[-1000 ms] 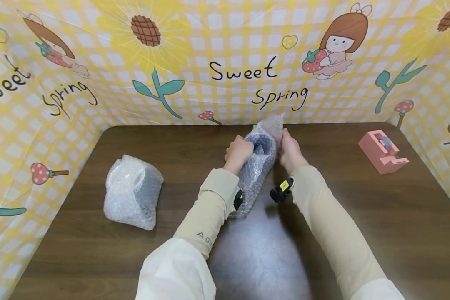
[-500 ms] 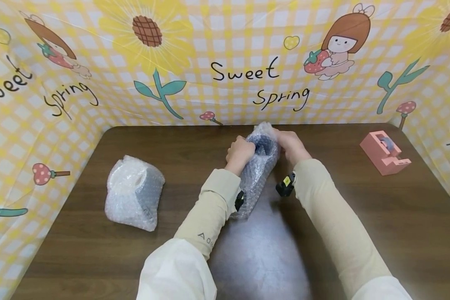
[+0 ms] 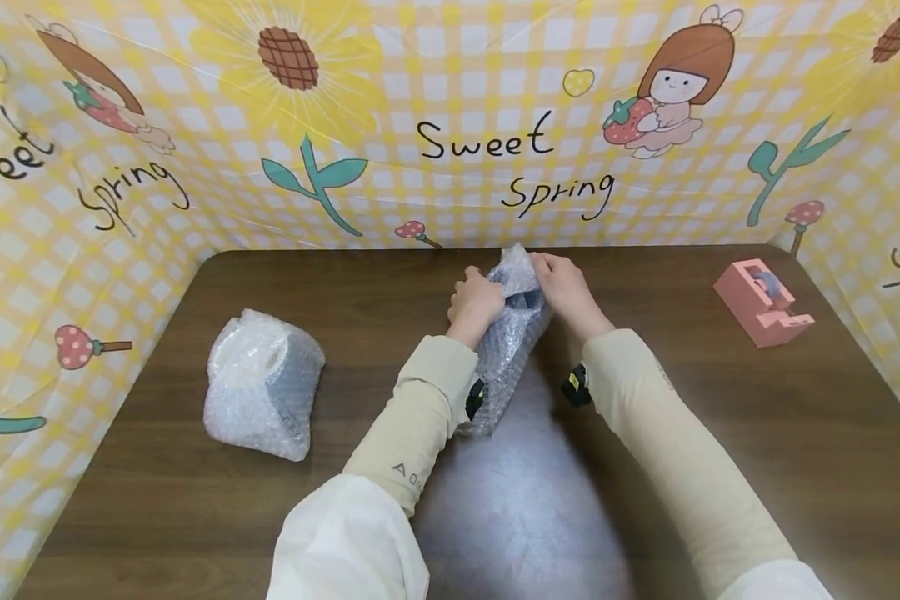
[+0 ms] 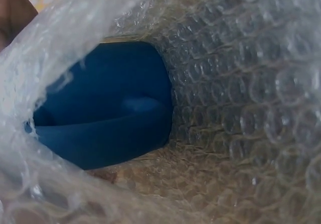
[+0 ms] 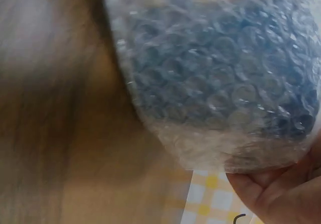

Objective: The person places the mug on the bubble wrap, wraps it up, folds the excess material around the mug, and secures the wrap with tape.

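Observation:
A roll of clear bubble wrap [image 3: 507,350] lies lengthwise at the middle of the table, its hollow end at the far side. Through that opening the left wrist view shows a smooth blue hollow object [image 4: 115,93]; its kind cannot be told. My left hand [image 3: 477,305] grips the wrap's left edge near the opening, fingers curled. With thumb and fingers my right hand [image 3: 567,292] pinches the wrap's far flap [image 3: 520,271], which leans over part of the opening. In the right wrist view, blue shows faintly through the bubbles beside the fingers.
Another bubble-wrapped bundle [image 3: 262,385] stands at the left on the brown wooden table [image 3: 157,517]. A pink tape dispenser [image 3: 763,304] sits at the far right. A yellow checked cloth [image 3: 390,192] hangs behind the table and along both sides.
My right hand has moved from the wrap's right side up over its far end. The upright flap has folded down toward me, partly covering the opening. My left hand keeps its grip.

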Available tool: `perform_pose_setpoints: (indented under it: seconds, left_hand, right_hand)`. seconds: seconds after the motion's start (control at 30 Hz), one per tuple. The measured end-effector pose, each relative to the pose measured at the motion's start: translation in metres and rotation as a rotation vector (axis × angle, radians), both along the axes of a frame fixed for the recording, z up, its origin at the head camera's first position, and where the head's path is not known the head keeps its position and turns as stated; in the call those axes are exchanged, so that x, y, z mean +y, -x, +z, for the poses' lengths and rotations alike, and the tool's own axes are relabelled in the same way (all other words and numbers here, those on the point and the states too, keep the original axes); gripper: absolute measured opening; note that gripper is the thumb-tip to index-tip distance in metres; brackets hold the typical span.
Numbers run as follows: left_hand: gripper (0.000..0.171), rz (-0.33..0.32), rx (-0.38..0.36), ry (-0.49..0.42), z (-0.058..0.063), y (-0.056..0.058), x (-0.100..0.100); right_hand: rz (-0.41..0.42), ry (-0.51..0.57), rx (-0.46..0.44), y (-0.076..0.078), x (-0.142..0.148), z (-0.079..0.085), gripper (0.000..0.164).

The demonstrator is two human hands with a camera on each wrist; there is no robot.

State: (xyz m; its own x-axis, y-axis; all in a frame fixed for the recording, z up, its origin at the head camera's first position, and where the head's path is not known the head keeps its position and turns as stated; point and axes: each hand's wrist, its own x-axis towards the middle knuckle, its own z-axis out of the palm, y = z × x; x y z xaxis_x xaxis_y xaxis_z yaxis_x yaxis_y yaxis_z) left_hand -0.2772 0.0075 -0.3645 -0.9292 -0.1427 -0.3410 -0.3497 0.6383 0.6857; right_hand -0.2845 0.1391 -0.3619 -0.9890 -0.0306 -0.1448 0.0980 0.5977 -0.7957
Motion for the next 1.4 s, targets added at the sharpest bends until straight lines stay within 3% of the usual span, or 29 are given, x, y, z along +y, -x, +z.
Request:
perform_pose_setpoints:
  seconds: [0.27,0.5,0.6,0.73,0.9,1.03,1.13,1.3,1.4]
  left_hand:
    - [0.063,0.013,-0.032,-0.053,0.003,0.000,-0.001]
    - [0.075,0.003,-0.033,-0.069,0.007,0.000,-0.007]
    - [0.083,-0.030,-0.058,-0.102,0.011,0.001,-0.011]
    - [0.093,-0.094,-0.150,-0.158,0.020,0.003,-0.019]
    - [0.085,-0.189,-0.240,-0.197,0.036,-0.004,-0.034]
    - [0.078,-0.305,-0.303,-0.151,0.049,-0.020,-0.056]
    - [0.075,-0.389,-0.336,-0.059,0.051,-0.033,-0.072]
    - [0.059,-0.454,-0.370,0.086,0.038,-0.048,-0.089]
    - [0.054,-0.488,-0.396,0.125,0.027,-0.055,-0.096]
  right_hand:
    - [0.115,-0.041,-0.025,-0.006,-0.002,-0.001,0.052]
    - [0.155,-0.117,0.023,-0.007,-0.004,-0.003,0.052]
    - [0.149,-0.138,0.046,-0.006,-0.007,-0.003,0.052]
    - [0.145,-0.166,0.054,-0.006,-0.008,-0.004,0.051]
    - [0.135,-0.183,0.059,-0.007,-0.007,-0.003,0.051]
    - [0.136,-0.179,0.056,-0.007,-0.008,-0.003,0.051]
    - [0.132,-0.183,0.041,-0.008,-0.007,-0.003,0.051]
    - [0.131,-0.182,0.022,-0.008,-0.005,-0.003,0.051]
    - [0.133,-0.174,0.026,-0.008,-0.006,-0.003,0.051]
